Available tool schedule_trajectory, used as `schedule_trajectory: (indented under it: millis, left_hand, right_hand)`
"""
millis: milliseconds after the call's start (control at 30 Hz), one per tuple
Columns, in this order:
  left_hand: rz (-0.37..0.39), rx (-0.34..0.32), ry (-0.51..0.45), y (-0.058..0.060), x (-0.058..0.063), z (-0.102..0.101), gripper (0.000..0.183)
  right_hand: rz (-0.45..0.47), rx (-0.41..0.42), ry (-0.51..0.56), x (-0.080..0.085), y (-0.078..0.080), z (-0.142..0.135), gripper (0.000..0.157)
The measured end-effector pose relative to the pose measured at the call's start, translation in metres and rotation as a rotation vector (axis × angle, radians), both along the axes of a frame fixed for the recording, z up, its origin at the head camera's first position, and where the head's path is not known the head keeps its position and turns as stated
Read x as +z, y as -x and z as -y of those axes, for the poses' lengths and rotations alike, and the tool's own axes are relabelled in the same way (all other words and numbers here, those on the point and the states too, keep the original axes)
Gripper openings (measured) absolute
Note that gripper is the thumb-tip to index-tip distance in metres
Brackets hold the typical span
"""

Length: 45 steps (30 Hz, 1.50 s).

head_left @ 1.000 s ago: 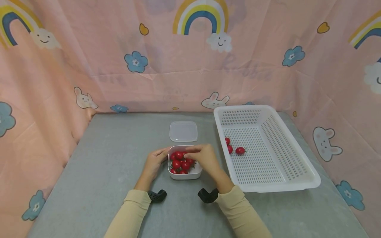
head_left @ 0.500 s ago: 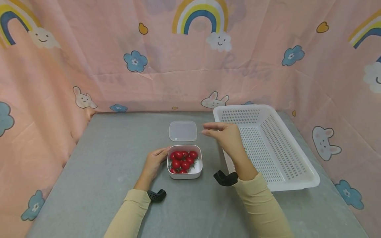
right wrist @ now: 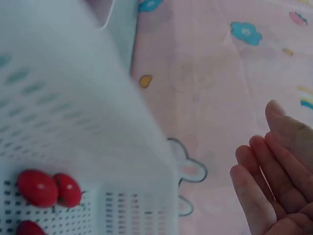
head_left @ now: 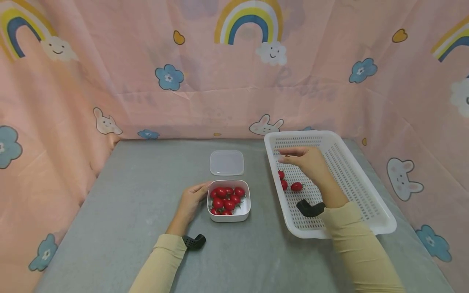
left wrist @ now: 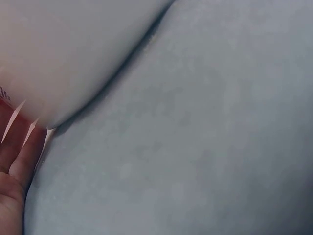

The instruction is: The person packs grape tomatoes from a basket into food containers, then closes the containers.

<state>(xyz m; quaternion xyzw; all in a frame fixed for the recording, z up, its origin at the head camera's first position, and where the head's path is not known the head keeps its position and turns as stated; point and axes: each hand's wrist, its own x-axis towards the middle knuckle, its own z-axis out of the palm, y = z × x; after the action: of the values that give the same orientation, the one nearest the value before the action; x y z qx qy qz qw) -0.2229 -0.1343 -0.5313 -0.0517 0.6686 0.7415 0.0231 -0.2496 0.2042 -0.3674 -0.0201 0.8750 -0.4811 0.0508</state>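
Note:
A small white box [head_left: 229,218] stands mid-table with several red cherry tomatoes [head_left: 229,204] inside, mostly toward its left and back. My left hand [head_left: 189,202] rests along the box's left side, fingertips near the back corner. In the left wrist view, straight fingers [left wrist: 27,152] lie against the outer wall. Over the left part of a white perforated basket [head_left: 305,234] hovers my right hand [head_left: 307,162], fingers spread from the thumb and holding nothing. Beneath it, 3 cherry tomatoes [head_left: 296,186] show near the basket's left wall. The right wrist view shows some of these tomatoes [right wrist: 36,188] too.
A flat translucent lid [head_left: 226,162] lies on the grey table [head_left: 154,175] just behind the box. The basket takes up the table's right side, its walls higher than the box. A pink printed curtain [head_left: 220,93] hangs behind and along both sides.
My right hand has left the tomatoes in the box and moved right, over the basket's left part. My left hand stays at the box.

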Motion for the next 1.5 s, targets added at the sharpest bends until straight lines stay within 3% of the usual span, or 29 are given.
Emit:
schedule_trajectory:
  millis: [200,733,1100,1500]
  left_hand:
    - [-0.008,-0.001,-0.009,-0.001,0.0,-0.001,0.034]
    - [-0.032,-0.01,-0.039,-0.001,-0.002,-0.001,0.034]
    - [-0.021,-0.009,-0.046,-0.001,-0.001,0.0,0.035]
    - [-0.033,-0.009,-0.039,-0.001,-0.002,0.0,0.034]
  right_hand:
    - [0.019,0.045,-0.022,-0.017,0.011,-0.022,0.048]
    - [0.191,0.143,-0.049,-0.056,0.031,-0.067,0.05]
    - [0.295,0.2,-0.133,-0.073,0.035,-0.075,0.046]
    - [0.329,0.22,-0.154,-0.081,0.035,-0.075,0.044]
